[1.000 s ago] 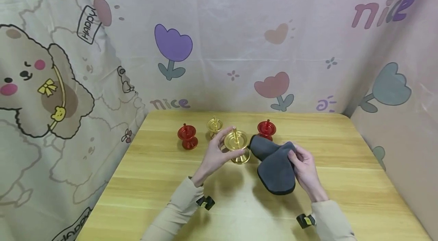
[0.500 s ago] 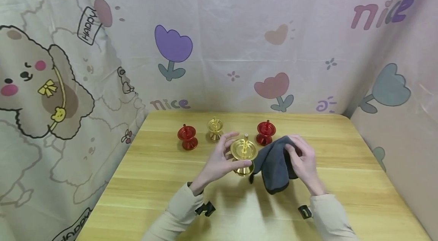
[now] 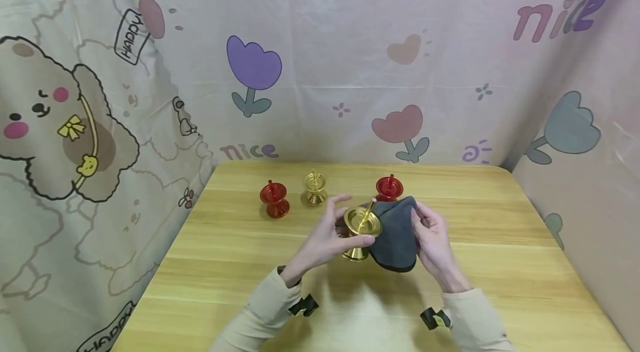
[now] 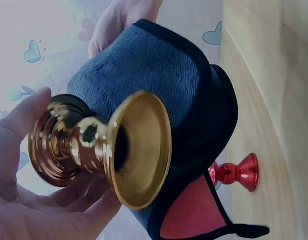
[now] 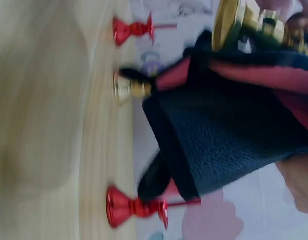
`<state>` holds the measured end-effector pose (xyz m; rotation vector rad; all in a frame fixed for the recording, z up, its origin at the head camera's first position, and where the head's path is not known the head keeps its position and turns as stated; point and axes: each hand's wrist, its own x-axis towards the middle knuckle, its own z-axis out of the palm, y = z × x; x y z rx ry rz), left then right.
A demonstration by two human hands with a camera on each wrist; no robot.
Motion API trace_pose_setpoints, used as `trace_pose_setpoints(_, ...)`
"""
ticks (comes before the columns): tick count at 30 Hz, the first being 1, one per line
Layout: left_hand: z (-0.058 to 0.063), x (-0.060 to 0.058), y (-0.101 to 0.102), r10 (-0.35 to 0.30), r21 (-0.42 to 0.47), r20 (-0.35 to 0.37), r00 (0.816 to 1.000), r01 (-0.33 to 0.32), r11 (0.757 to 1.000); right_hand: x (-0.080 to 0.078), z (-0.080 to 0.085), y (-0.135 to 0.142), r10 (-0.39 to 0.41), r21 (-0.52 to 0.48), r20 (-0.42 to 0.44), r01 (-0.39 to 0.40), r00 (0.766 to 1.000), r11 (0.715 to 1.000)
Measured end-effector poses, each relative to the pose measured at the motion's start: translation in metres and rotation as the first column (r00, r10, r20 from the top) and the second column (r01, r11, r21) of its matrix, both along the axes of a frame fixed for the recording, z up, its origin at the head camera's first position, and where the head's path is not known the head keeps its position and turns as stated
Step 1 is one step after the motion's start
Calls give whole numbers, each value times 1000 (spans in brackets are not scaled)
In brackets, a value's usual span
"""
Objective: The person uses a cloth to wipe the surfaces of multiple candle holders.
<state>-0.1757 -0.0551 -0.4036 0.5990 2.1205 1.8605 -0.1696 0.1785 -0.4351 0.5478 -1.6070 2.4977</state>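
My left hand (image 3: 326,240) holds a shiny gold candle holder (image 3: 361,223) above the table, thumb on the near side. It has a shallow dish, a central stem and a flared foot. In the head view it leans, its stem pointing up to the right. The left wrist view shows the hollow underside of the foot (image 4: 146,150). My right hand (image 3: 436,244) pinches a dark grey cloth (image 3: 397,238) with black edging, bunched against the candle holder's right side. Pink fabric (image 4: 193,210) shows on the cloth's other face. Some left fingers are hidden behind the candle holder.
Behind the hands on the wooden table (image 3: 225,252) stand a red candle holder (image 3: 275,200) at left, a smaller-looking gold one (image 3: 315,188) beside it, and another red one (image 3: 389,187), partly covered by the cloth. Printed curtains (image 3: 325,63) hang behind and at the sides.
The left hand has brought the gold candle holder nearer and to the right, and its stem now tilts right. The right hand has shifted slightly left, and the cloth has been refolded against the holder.
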Motion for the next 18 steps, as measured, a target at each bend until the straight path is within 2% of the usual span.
trace_pose_setpoints(2, 1, 0, 1, 11, 7, 1, 1000, -11, 1000, 1, 1, -5, 2, -13, 24, -2, 1000, 1000)
trace_pose_setpoints(5, 3, 2, 2, 11, 1, -2, 1000, -11, 1000, 0, 5, -11, -51, -6, 38, 52, 998, 999)
trace_pose_setpoints(8, 5, 4, 3, -4, -13, -6, 1000, 4, 1000, -2, 11, -9, -100, -23, 5, 100, 995, 995)
trace_pose_setpoints(11, 6, 6, 4, -1, -21, -12, 1000, 0, 1000, -4, 16, -5, -34, -73, -97, 27, 995, 997)
trace_pose_setpoints(15, 9, 10, 6, 29, -1, -35, 999, -29, 1000, -5, 19, -5, 70, -115, -212, -96, 975, 989)
trace_pose_setpoints(18, 12, 13, 7, 38, 48, -58, 998, -35, 998, -5, 18, -10, 61, -64, -261, -80, 964, 995)
